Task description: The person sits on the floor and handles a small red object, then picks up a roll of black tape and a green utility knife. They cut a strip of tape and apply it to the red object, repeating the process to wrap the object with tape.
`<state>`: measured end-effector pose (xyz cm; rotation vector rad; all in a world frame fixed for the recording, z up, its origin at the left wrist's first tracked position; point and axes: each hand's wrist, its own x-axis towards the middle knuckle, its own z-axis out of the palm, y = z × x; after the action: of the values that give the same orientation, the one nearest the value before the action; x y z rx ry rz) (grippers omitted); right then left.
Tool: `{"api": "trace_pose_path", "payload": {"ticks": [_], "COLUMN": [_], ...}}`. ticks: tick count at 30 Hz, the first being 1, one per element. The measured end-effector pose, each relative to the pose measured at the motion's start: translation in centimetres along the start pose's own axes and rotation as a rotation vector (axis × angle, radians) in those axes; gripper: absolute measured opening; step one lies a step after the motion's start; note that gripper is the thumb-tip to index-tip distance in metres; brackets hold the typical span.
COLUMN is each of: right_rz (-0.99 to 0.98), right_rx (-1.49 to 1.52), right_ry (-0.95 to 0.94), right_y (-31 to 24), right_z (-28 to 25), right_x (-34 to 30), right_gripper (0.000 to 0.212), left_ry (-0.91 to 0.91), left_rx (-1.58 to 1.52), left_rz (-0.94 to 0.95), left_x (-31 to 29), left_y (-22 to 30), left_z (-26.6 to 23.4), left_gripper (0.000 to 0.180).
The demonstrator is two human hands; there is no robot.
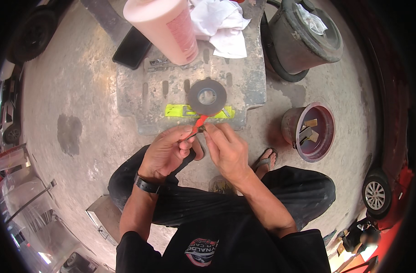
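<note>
My left hand [166,148] is closed in a pinch on a slim orange and black piece [201,121], whose exact kind I cannot make out. The fingertips of my right hand [228,148] are pinched at a small dark part beside it; they hide most of that part. Both hands meet just off the near edge of a worn grey plastic stool [130,98]. On the stool, right beyond my fingers, a roll of dark tape [194,93] lies flat, partly over a bright yellow strip [173,110].
Farther back on the stool are a dark phone [131,48], a pinkish-white plastic container [160,27] and a crumpled white cloth [230,43]. At right stand a lidded dark drum [285,34] with a hose and a maroon bucket [328,143] holding small blocks. Cars flank both sides.
</note>
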<state>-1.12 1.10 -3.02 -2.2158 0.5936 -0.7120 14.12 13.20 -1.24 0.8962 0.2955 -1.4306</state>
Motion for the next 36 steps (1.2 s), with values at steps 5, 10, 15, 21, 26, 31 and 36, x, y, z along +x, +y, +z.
{"api": "trace_pose_path", "payload": {"ticks": [5, 10, 15, 21, 26, 31, 36], "right_rz": [-0.065, -0.053, -0.031, 0.015, 0.011, -0.066, -0.024], "right_rx": [-0.003, 0.012, 0.037, 0.015, 0.050, 0.070, 0.076], "right_ry": [0.054, 0.040, 0.016, -0.042, 0.037, 0.080, 0.061], "right_y": [0.4, 0.6, 0.7, 0.9, 0.7, 0.8, 0.8], "right_z": [0.1, 0.2, 0.1, 0.1, 0.2, 0.4, 0.7], "right_x": [0.1, -0.1, -0.1, -0.6, -1.1, -0.7, -0.6], "right_gripper": [0.031, 0.032, 0.031, 0.027, 0.025, 0.029, 0.030], "left_ry": [-0.004, 0.032, 0.060, 0.052, 0.052, 0.052, 0.131], "left_rx": [0.036, 0.109, 0.111, 0.083, 0.090, 0.092, 0.143], "left_rz": [0.002, 0.055, 0.065, 0.024, 0.069, 0.079, 0.060], "left_x": [-0.1, 0.2, 0.1, 0.0, 0.2, 0.2, 0.1], "left_y": [0.3, -0.2, -0.1, 0.1, -0.2, -0.3, -0.3], "left_z": [0.4, 0.2, 0.2, 0.0, 0.0, 0.5, 1.0], "left_gripper": [0.013, 0.014, 0.015, 0.016, 0.015, 0.016, 0.017]}}
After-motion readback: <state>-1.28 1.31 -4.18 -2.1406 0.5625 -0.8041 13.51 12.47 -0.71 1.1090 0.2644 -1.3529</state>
